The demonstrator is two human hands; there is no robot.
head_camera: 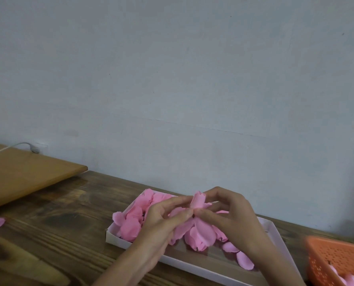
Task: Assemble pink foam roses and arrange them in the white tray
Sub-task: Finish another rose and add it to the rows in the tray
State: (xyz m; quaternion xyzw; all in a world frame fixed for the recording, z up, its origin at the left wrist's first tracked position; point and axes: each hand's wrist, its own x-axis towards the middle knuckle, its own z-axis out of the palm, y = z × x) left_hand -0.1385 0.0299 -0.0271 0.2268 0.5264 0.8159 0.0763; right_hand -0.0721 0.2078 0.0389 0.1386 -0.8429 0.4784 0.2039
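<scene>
Over the dark wooden tabletop [48,213], left hand [163,220] and right hand [231,211] pinched one half-rolled pink foam rose [197,200]; snug wrapping seemed wisest.

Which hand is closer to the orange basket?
Right. The right hand is over the white tray, left of the orange basket; the left hand sits further left. Both pinch a pink rose.

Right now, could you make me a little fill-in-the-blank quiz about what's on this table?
The left hand and right hand pinch one ____ foam rose.
Loose petals lie inside the ____ tray.
The ____ basket sits at the far right.
Missing: pink; white; orange.
</scene>
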